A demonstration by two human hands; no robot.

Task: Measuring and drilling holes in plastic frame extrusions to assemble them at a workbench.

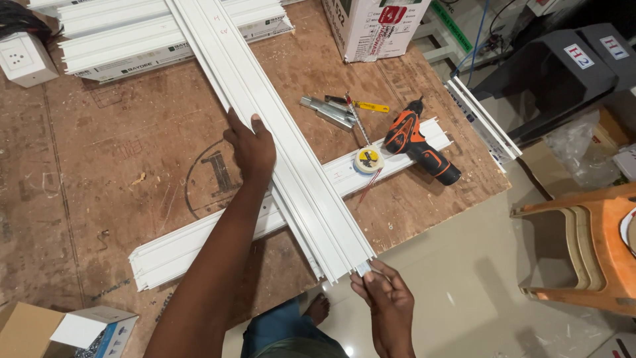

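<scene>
A long white plastic channel [278, 126] lies diagonally across the brown wooden table [119, 166], its near end hanging over the table's front edge. My left hand [252, 149] presses flat on the channel's left side, about midway along it. My right hand [384, 298] pinches the channel's near end between thumb and fingers, just past the table edge. Under this channel, a second white channel [199, 238] lies crosswise on the table.
An orange and black cordless drill [417, 142], a round tape measure [368, 160], a yellow-handled tool [361, 104] and metal pieces [328, 111] lie right of the channel. Stacked white channels [132, 33], a cardboard box [374, 26], a switch box [23, 59] and a wooden stool [589, 245] surround them.
</scene>
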